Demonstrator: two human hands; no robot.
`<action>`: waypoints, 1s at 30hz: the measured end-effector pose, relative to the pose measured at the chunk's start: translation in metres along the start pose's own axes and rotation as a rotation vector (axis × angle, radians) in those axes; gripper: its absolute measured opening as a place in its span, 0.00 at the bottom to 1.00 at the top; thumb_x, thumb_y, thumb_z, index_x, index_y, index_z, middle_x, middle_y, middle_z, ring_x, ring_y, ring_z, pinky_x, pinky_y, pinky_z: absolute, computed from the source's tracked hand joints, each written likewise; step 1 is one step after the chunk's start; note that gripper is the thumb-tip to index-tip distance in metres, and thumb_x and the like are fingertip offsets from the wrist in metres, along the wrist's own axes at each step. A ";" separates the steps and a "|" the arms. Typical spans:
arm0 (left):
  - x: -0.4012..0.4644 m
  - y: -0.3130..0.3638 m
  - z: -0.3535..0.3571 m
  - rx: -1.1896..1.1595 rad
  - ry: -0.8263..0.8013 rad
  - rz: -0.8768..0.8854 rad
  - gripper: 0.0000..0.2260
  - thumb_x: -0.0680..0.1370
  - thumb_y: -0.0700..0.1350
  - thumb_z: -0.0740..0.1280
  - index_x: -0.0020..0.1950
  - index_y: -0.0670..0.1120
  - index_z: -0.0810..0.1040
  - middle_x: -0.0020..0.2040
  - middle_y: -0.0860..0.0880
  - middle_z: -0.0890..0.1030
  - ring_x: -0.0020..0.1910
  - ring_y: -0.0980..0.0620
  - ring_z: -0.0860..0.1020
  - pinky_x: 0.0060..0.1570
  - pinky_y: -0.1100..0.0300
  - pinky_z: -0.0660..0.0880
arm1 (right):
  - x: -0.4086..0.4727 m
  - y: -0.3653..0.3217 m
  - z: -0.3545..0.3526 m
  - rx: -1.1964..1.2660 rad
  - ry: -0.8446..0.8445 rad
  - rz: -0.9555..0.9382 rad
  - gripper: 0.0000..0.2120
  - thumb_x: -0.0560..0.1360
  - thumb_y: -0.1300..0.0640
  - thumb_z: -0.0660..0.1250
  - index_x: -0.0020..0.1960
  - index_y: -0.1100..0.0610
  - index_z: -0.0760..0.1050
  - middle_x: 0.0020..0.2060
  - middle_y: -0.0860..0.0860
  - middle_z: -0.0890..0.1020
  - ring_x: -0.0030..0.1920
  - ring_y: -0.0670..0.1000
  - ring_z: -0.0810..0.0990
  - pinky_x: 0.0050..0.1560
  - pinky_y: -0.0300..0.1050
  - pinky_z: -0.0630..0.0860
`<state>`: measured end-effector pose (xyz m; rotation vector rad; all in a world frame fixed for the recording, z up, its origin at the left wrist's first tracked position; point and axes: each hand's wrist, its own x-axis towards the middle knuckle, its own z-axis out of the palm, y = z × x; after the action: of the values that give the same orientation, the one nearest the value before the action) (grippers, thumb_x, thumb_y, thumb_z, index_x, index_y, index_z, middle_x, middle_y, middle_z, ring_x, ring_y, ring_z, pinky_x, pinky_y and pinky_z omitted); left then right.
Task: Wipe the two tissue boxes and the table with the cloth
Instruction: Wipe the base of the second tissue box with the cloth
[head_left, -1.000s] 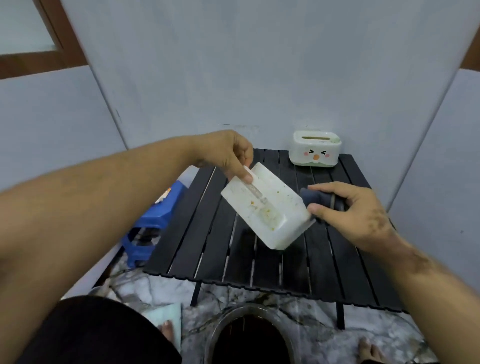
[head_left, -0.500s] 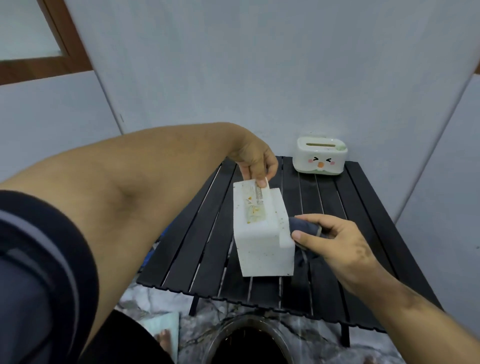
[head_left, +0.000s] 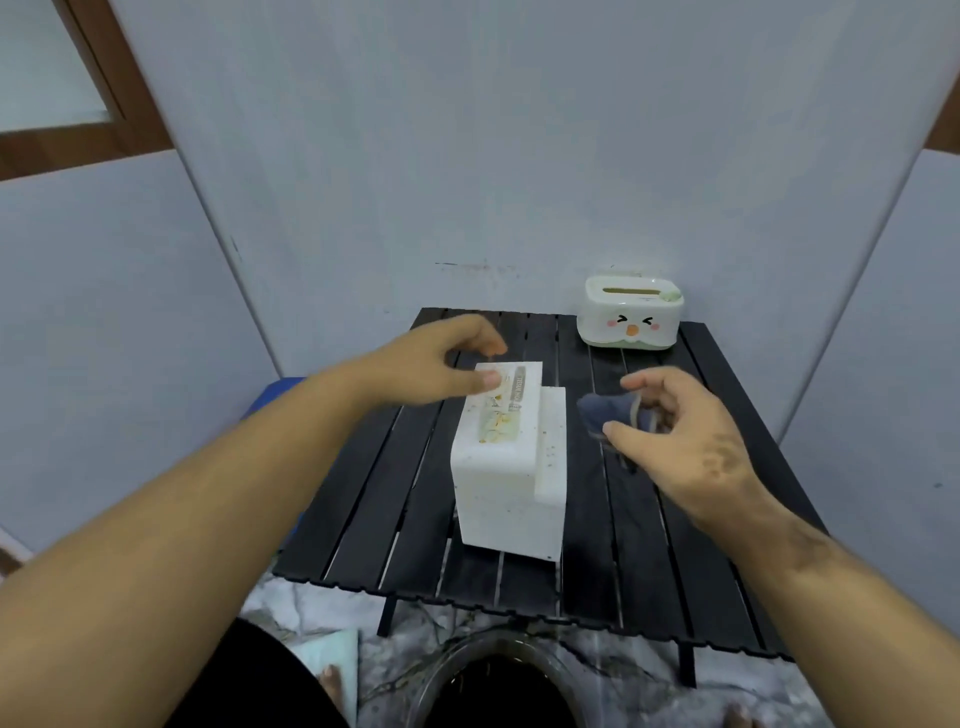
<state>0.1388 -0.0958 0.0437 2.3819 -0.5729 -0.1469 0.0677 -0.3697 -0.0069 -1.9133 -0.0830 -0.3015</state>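
Head view, the only one. Centre frame: white box (head_left: 511, 457) standing on the black slatted table (head_left: 374, 499), soiled top face up with yellowish crumbs and a label strip, specks down the right side panel. Left hand (head_left: 434, 364) just above the box's far end, upper centre-left, thumb tip at the top edge, fingers loosely curled and gripping nothing (whether the thumb truly touches cannot be told). Probably there to steady the box so it will not slide or tip under a wipe.

Right of centre: right hand (head_left: 680, 441) holding the dark blue cloth (head_left: 615, 415) bunched between thumb and curled fingers, hovering just beside the box's right side, apart from it. Bunched that way likely to give a firm pad for scrubbing; dirty top looks like the next target.

Upper right, at the table's far corner by the wall: second box (head_left: 631, 314), white with a cartoon face, slot upward, well apart from both hands. Parked there, seemingly to keep working room clear.

Bottom centre: dark round basin (head_left: 441, 670) on the floor, partly hidden.
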 end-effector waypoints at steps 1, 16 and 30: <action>-0.012 -0.004 0.004 -0.035 0.018 0.001 0.16 0.80 0.51 0.72 0.66 0.56 0.75 0.65 0.63 0.76 0.65 0.69 0.71 0.60 0.69 0.67 | 0.005 -0.006 0.005 -0.009 0.028 -0.032 0.19 0.69 0.62 0.76 0.54 0.48 0.74 0.44 0.43 0.81 0.45 0.43 0.81 0.43 0.33 0.76; -0.034 -0.031 0.024 0.151 -0.049 0.023 0.34 0.68 0.72 0.65 0.73 0.67 0.63 0.79 0.65 0.58 0.78 0.56 0.57 0.77 0.37 0.57 | 0.059 0.004 0.015 -0.180 -0.507 -0.094 0.20 0.64 0.60 0.79 0.51 0.46 0.78 0.60 0.41 0.78 0.55 0.47 0.81 0.58 0.50 0.79; -0.035 -0.034 0.029 0.111 -0.023 0.046 0.34 0.68 0.72 0.66 0.72 0.69 0.63 0.78 0.69 0.56 0.77 0.60 0.57 0.77 0.39 0.55 | 0.057 0.014 0.025 -0.029 -0.538 -0.098 0.27 0.70 0.68 0.73 0.64 0.47 0.76 0.57 0.46 0.82 0.56 0.52 0.81 0.59 0.50 0.78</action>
<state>0.1124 -0.0746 -0.0017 2.4746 -0.6621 -0.1255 0.1296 -0.3569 -0.0140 -1.9769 -0.5330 0.1554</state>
